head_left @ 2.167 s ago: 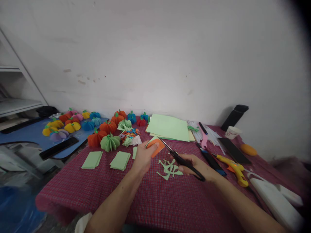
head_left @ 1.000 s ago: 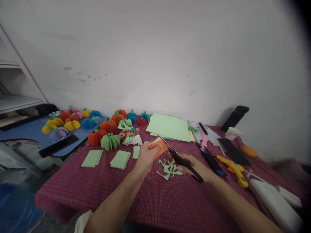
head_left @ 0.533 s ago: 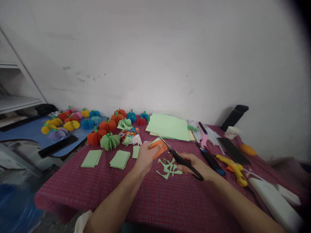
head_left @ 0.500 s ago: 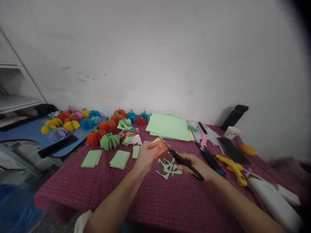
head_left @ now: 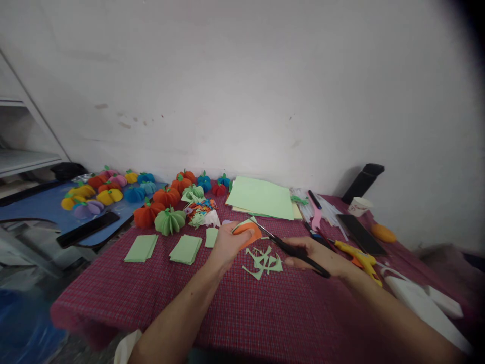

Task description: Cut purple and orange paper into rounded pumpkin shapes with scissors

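Observation:
My left hand [head_left: 228,243] pinches an orange paper piece [head_left: 253,231] together with light green paper [head_left: 242,222] behind it. Black-handled scissors [head_left: 291,247] are gripped in my right hand [head_left: 312,254], their blades reaching left to the paper's upper edge. Curled light green scraps [head_left: 264,263] lie on the cloth below the blades. Left of my left hand are a small green paper piece [head_left: 211,237] and two stacks of green rectangles, one nearer [head_left: 185,249] and one farther left [head_left: 141,248].
Paper pumpkins [head_left: 166,197] crowd the back left, some on a blue table [head_left: 45,212]. Large green sheets [head_left: 261,198] lie against the wall. To the right are a yellow glue gun [head_left: 359,258], a dark phone [head_left: 361,235], a paper cup [head_left: 359,206] and a white box [head_left: 424,306].
My right hand and the scissors have shifted slightly right and the handles have swung outward. The left hand still holds the paper in nearly the same place.

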Demonstrator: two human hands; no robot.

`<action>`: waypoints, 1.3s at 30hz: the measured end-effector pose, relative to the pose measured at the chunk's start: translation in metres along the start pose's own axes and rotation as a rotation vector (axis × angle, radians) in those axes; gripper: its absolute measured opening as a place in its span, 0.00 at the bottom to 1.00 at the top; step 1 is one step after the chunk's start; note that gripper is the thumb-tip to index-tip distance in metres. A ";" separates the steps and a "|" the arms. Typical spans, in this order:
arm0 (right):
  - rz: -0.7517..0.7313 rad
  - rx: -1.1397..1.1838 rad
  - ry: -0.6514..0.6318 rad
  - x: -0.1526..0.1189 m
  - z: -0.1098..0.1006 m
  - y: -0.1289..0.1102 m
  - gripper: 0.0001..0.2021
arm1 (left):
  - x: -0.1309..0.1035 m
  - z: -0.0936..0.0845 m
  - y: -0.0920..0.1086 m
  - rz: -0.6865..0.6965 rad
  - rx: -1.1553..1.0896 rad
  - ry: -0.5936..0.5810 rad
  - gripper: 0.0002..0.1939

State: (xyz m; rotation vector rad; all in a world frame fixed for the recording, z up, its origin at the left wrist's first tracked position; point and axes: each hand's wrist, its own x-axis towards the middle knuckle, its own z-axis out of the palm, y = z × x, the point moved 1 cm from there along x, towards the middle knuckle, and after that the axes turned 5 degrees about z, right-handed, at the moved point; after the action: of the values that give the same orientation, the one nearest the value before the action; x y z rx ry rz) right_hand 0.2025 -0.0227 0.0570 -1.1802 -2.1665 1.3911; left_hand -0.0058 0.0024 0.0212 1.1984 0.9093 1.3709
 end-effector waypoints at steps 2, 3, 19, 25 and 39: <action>0.015 -0.042 -0.010 -0.004 -0.003 -0.005 0.24 | 0.000 0.000 -0.001 -0.003 0.020 -0.013 0.07; 0.017 -0.057 -0.012 -0.005 -0.004 -0.008 0.24 | 0.000 -0.001 -0.001 0.001 0.030 -0.021 0.07; -0.004 -0.074 -0.057 -0.011 -0.005 0.000 0.21 | -0.004 0.004 0.003 -0.091 0.046 -0.133 0.07; 0.011 0.010 -0.064 -0.006 0.001 0.012 0.21 | -0.004 0.004 0.000 -0.078 0.022 -0.145 0.08; 0.045 0.030 -0.049 -0.004 0.004 0.006 0.20 | -0.004 0.004 0.001 -0.087 0.019 -0.137 0.07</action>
State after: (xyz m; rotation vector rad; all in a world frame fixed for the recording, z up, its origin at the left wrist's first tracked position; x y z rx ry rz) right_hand 0.2053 -0.0266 0.0507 -1.2026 -2.1563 1.4809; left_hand -0.0020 -0.0022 0.0228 1.2376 0.8688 1.1983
